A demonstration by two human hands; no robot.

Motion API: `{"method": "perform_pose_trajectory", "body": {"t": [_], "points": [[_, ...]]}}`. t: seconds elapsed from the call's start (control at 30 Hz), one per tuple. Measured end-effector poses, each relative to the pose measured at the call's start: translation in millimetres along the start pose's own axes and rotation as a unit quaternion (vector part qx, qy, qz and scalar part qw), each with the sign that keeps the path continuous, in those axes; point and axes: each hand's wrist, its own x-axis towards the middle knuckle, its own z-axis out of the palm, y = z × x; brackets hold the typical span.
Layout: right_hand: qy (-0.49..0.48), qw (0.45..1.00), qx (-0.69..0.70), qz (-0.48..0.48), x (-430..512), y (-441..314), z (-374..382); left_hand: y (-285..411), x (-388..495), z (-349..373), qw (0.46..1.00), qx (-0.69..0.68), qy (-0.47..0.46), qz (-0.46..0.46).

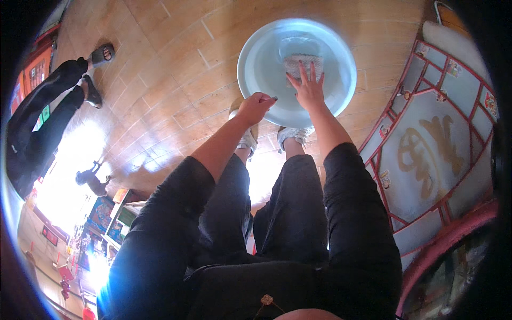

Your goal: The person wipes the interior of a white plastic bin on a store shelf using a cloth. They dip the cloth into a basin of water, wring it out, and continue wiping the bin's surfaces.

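A pale blue round plastic basin (pixel 338 100) with water in it sits on the floor in front of my feet. A folded, light-coloured textured cloth (pixel 292 64) lies inside it. My right hand (pixel 311 88) reaches over the basin, palm down and fingers spread, with its fingertips over the cloth; whether they press on it is unclear. At the basin's near left rim is my left hand (pixel 256 108), its fingers curled and its thumb pointing right over the basin. Its palm is hidden, so a grip on the rim cannot be made out.
Wood-look floor tiles (pixel 180 80) surround the basin. My white shoes (pixel 294 136) stand just behind it. At right is a red-framed panel (pixel 428 140) with painted characters. On the left stand another person's legs (pixel 52 96), with a small dog (pixel 94 178) near the bright doorway and a shelf (pixel 120 216).
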Motion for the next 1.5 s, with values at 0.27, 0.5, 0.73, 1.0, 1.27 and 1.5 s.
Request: {"method": "perform_pose_trajectory", "body": {"t": [0.27,0.5,0.73,1.0,1.27,1.5], "points": [[-0.114,0.988,0.025,0.100,27.8,4.2,40.3,-27.4,16.8,11.2,1.000,-0.013,-0.002,-0.026],[-0.063,0.994,0.007,0.087,25.1,2.0,52.6,-21.0,17.4,8.4,0.998,-0.007,0.005,-0.067],[-0.002,0.997,0.046,0.063,20.0,10.3,73.3,-12.5,18.4,10.3,0.997,-0.012,-0.038,-0.067],[0.014,0.902,0.330,0.277,43.5,29.2,73.4,-13.4,14.8,15.2,0.999,-0.016,-0.025,-0.039],[-0.045,0.984,0.067,0.158,15.1,-3.9,37.7,-14.4,13.7,12.1,0.997,0.002,-0.047,-0.061],[-0.078,0.979,0.075,0.170,43.8,-29.3,76.4,-12.7,9.7,14.4,0.995,-0.032,-0.054,-0.080]]}}
